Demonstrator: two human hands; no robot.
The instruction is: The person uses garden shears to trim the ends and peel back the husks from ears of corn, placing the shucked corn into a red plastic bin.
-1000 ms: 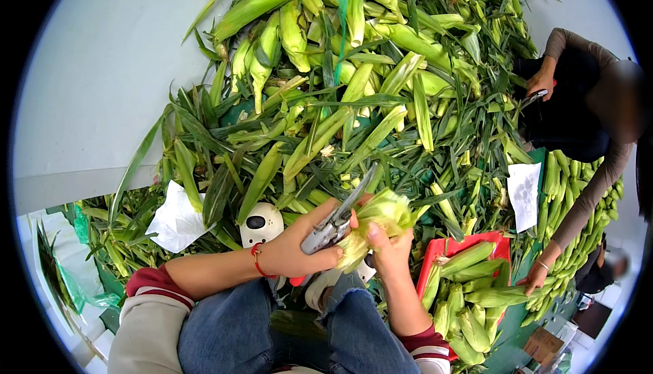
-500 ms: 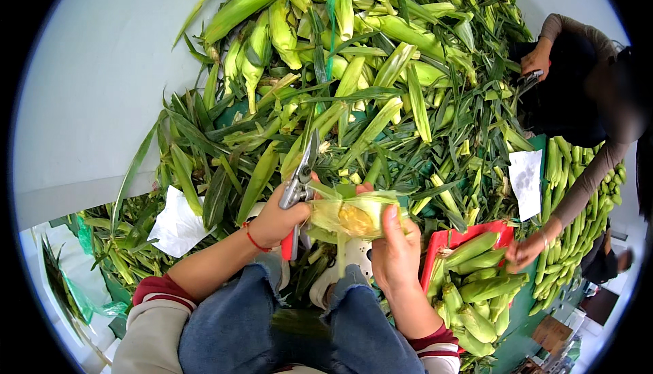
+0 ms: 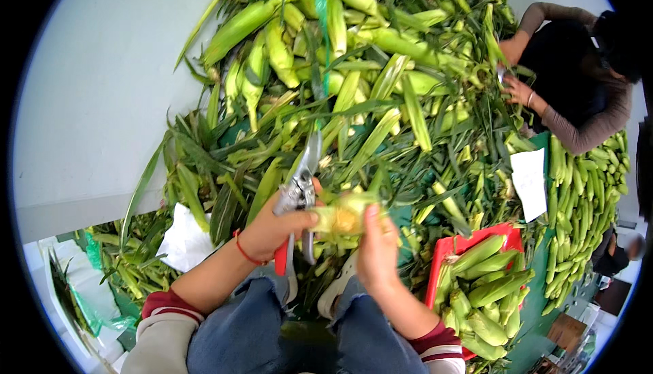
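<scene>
A pair of pruning shears (image 3: 298, 194) with red-coated handles is in my left hand (image 3: 270, 230), blades pointing up and away. That hand's thumb also presses on one end of a short ear of corn (image 3: 345, 219), partly husked, with yellow showing through pale green leaves. Around the other end, my right hand (image 3: 378, 248) is closed, thumb on top. The ear is held above my knees, in front of the heap, and looks blurred. Corn in husks (image 3: 239, 30) and loose leaves pile up beyond my hands.
A red crate (image 3: 435, 265) of husked-leaf corn stands at my right. Past it lie rows of green ears (image 3: 578, 197). A co-worker (image 3: 578, 68) works at the heap's right side. White paper (image 3: 529, 183) lies near them, another white sheet (image 3: 185, 239) at my left.
The co-worker's arm has drawn back from the red crate to the heap, both hands now together there. My hands still hold the ear and shears, the right one slightly further left.
</scene>
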